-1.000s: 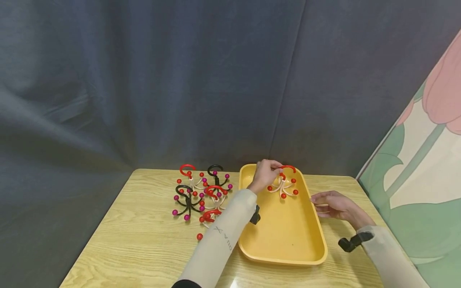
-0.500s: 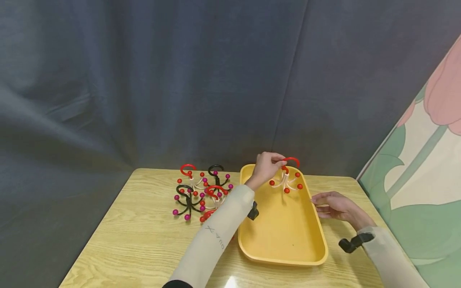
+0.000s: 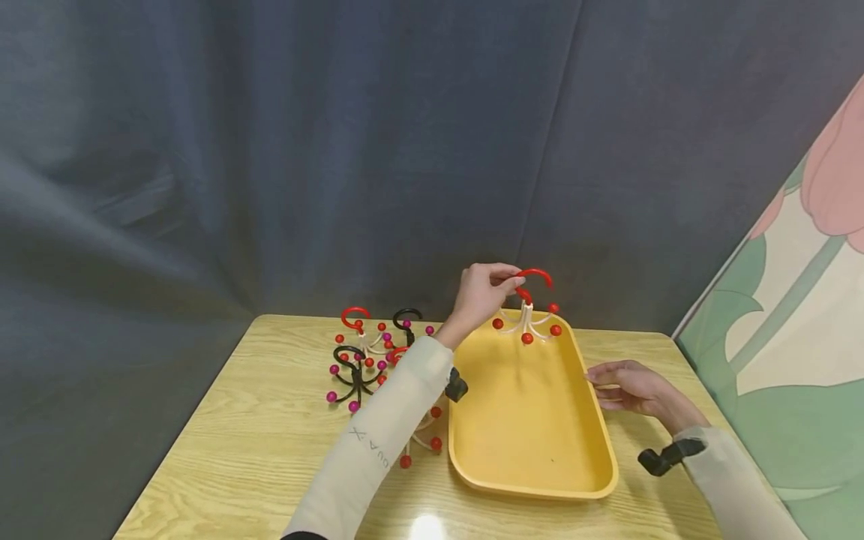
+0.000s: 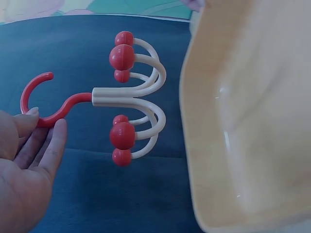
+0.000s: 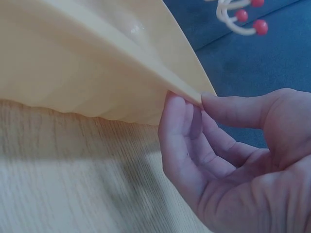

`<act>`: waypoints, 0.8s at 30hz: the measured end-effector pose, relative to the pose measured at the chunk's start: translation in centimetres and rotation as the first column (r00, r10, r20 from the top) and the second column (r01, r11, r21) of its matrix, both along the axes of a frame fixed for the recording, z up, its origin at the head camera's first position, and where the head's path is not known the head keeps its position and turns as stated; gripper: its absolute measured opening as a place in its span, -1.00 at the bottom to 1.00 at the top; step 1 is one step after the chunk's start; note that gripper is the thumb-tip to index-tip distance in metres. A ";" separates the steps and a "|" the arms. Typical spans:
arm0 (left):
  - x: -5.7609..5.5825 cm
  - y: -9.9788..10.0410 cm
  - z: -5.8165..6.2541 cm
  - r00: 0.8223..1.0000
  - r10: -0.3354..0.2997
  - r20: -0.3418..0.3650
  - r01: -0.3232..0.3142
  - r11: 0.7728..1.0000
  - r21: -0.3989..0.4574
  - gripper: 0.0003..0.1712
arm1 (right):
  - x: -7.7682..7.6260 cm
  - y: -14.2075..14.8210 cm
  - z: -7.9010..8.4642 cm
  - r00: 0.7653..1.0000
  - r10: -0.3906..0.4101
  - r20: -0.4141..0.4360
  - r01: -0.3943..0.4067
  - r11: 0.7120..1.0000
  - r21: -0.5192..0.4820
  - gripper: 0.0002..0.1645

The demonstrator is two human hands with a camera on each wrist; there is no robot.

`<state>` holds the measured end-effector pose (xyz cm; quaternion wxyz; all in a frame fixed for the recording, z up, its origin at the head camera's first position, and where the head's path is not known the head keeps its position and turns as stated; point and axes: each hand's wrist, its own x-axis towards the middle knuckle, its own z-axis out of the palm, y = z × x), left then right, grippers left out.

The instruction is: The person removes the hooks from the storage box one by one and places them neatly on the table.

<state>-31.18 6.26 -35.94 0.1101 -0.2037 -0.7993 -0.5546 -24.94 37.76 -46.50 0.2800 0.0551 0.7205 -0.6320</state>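
My left hand (image 3: 476,300) pinches the red hook of a multi-armed swivel hanger (image 3: 528,309) and holds it above the far end of the yellow tray (image 3: 526,427). In the left wrist view the hanger (image 4: 116,97) has a red hook, white arms and red ball tips, and thumb and fingers grip the curve of the hook. My right hand (image 3: 631,388) is at the tray's right side. Its thumb and fingers pinch the rim of the tray (image 5: 121,51) in the right wrist view.
Left of the tray, several similar hangers stand on the wooden table (image 3: 236,450), among them a black one (image 3: 356,379) with magenta balls and a red-and-white one (image 3: 361,337). My left forearm partly hides the group. A dark curtain (image 3: 405,150) hangs behind.
My left hand has raised the hanger up off the tray's floor, lately drifting a little left. The right hand has stayed on the tray's rim.
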 end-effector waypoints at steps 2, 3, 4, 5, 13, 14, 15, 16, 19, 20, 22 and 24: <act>0.2 -0.7 0.7 1.000 -0.002 -0.006 0.002 1.000 0.009 -0.77 | 0.0 0.0 0.0 1.000 -0.005 0.001 0.005 1.000 -0.001 -0.84; 0.3 -1.1 1.0 1.000 -0.003 -0.009 0.003 1.000 0.015 -0.76 | -0.1 -0.1 0.0 1.000 0.005 -0.003 -0.005 1.000 -0.005 -0.83; 0.3 -1.6 1.4 1.000 -0.004 -0.011 0.004 1.000 0.022 -0.77 | -0.1 -0.2 0.0 1.000 0.008 -0.005 -0.008 1.000 -0.009 -0.83; 0.4 -2.1 1.7 1.000 -0.006 -0.016 0.006 1.000 0.026 -0.77 | -0.2 -0.3 0.0 1.000 0.010 -0.006 -0.010 1.000 -0.014 -0.82; 1.0 -6.1 3.8 0.999 0.004 -0.049 0.000 0.997 0.075 -0.71 | -0.3 -0.7 -0.1 0.999 0.051 -0.006 -0.051 0.997 -0.063 -0.82; 1.1 -6.6 4.1 0.999 0.010 -0.054 -0.006 0.997 0.080 -0.72 | -0.3 -0.7 -0.1 0.999 0.053 -0.004 -0.053 0.996 -0.065 -0.82; 1.3 -7.0 4.4 0.998 0.016 -0.054 -0.011 0.996 0.088 -0.72 | -0.3 -0.7 -0.1 0.998 0.062 -0.006 -0.063 0.996 -0.067 -0.82; 1.4 -7.5 4.7 0.998 0.021 -0.058 -0.016 0.996 0.091 -0.72 | -0.4 -0.8 -0.1 0.998 0.059 -0.003 -0.059 0.996 -0.065 -0.83; 1.9 -8.6 5.6 0.997 0.037 -0.065 -0.031 0.995 0.090 -0.74 | -0.4 -0.9 0.0 0.998 0.056 -0.007 -0.057 0.997 -0.054 -0.82; 2.1 -9.0 5.9 0.997 0.043 -0.069 -0.037 0.995 0.089 -0.75 | -0.4 -1.1 0.1 0.999 0.050 -0.004 -0.051 0.997 -0.053 -0.83; 2.5 -9.7 6.4 0.996 0.054 -0.073 -0.048 0.995 0.084 -0.74 | -0.5 -1.1 0.1 0.999 0.052 -0.007 -0.052 0.997 -0.055 -0.82; 2.8 -10.3 6.8 0.995 0.062 -0.077 -0.056 0.995 0.078 -0.74 | -0.6 -1.1 0.1 0.999 0.051 -0.006 -0.051 0.997 -0.058 -0.82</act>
